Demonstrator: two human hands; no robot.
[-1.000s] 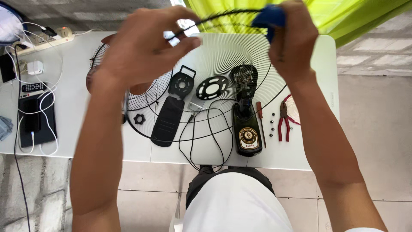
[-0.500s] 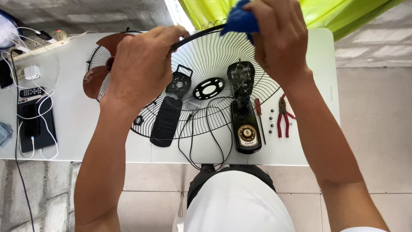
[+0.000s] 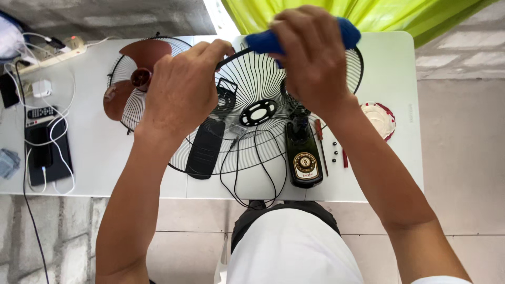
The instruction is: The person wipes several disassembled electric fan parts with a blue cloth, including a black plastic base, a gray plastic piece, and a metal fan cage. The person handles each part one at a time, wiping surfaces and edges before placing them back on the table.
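Head view shows both hands lifted over a white plastic folding table [image 3: 389,63], working on a round black wire fan guard [image 3: 247,142] held tilted above it. The left hand [image 3: 181,92] pinches the guard's rim near the top, fingers closed together on the wire. The right hand [image 3: 313,58] is clamped around a blue cloth [image 3: 263,41], pressing it against the same rim just beside the left fingers.

Compared with a second ago, the guard sits lower and closer to the tabletop, and the cloth, then bunched at the right-hand end of the rim, now lies further left along it, nearer the left hand. By my reading, the wiping stroke is running along the rim towards the gripping hand.

Under the guard lie a black fan motor housing with a round dial [image 3: 304,160], a long black plastic cover [image 3: 204,150] and loose black cable [image 3: 247,179]. A second wire guard with reddish-brown fan blades [image 3: 134,79] rests to the left, well apart from a small red-handled screwdriver [image 3: 320,138].
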